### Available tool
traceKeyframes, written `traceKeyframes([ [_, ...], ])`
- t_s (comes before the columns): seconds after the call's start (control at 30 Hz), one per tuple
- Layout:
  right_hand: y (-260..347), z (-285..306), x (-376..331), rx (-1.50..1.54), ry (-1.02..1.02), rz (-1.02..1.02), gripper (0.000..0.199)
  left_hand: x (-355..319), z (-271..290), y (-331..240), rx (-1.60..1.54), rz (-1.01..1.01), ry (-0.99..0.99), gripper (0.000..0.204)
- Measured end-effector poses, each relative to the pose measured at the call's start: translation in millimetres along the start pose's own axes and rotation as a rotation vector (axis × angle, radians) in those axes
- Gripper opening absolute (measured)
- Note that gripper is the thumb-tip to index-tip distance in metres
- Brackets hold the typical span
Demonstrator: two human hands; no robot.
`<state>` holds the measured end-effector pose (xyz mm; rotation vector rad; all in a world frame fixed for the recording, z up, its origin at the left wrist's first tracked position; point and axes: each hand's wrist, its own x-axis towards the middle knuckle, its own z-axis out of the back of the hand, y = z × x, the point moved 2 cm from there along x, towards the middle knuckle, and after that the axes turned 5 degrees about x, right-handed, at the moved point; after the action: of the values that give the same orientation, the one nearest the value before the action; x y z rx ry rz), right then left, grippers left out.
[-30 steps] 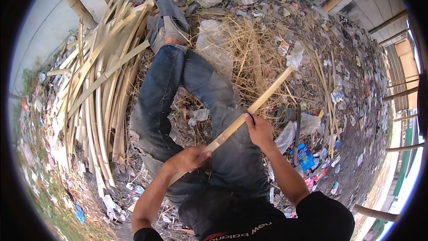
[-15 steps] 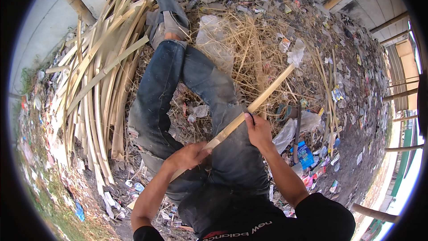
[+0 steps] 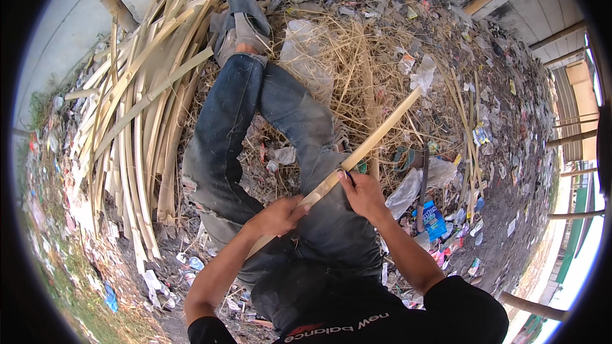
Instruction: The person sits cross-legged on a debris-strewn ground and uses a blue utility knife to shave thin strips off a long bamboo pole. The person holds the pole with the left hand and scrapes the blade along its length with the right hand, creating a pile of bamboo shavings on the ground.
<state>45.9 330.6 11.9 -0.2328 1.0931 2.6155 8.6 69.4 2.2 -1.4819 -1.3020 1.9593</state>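
A long pale bamboo strip (image 3: 382,136) lies slantwise over my legs, from my lap up to the far right. My left hand (image 3: 278,216) is closed around its lower part. Farther up, my right hand (image 3: 364,195) is closed on a small dark blade-like tool (image 3: 345,169) pressed across the strip. Most of the tool is hidden by the fingers, so its exact kind does not show. My right thumb points along the strip beside the tool.
A heap of split bamboo strips (image 3: 137,114) lies to the left by a grey wall (image 3: 54,44). Straw-like shavings (image 3: 347,70) and plastic litter cover the ground ahead. A blue packet (image 3: 434,221) and a dark curved rod (image 3: 425,185) lie right of my leg.
My right hand has slid with the dark tool down along the bamboo strip, toward my left hand. My left hand has shifted slightly up and to the right.
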Motion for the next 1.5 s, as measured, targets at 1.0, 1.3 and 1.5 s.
traceKeyframes([
  [1.0, -26, 12, 15, 0.445, 0.349, -0.222, 0.063, 30, -8, -19, -0.084, -0.035, -0.006, 0.04],
  [1.3, 0, 15, 0, 0.076, -0.043, -0.023, 0.046, 32, -7, -16, 0.171, -0.177, -0.201, 0.039],
  [1.5, 8, 12, -5, 0.16, -0.041, -0.064, 0.042, 29, -6, -30, 0.207, -0.122, -0.161, 0.039],
])
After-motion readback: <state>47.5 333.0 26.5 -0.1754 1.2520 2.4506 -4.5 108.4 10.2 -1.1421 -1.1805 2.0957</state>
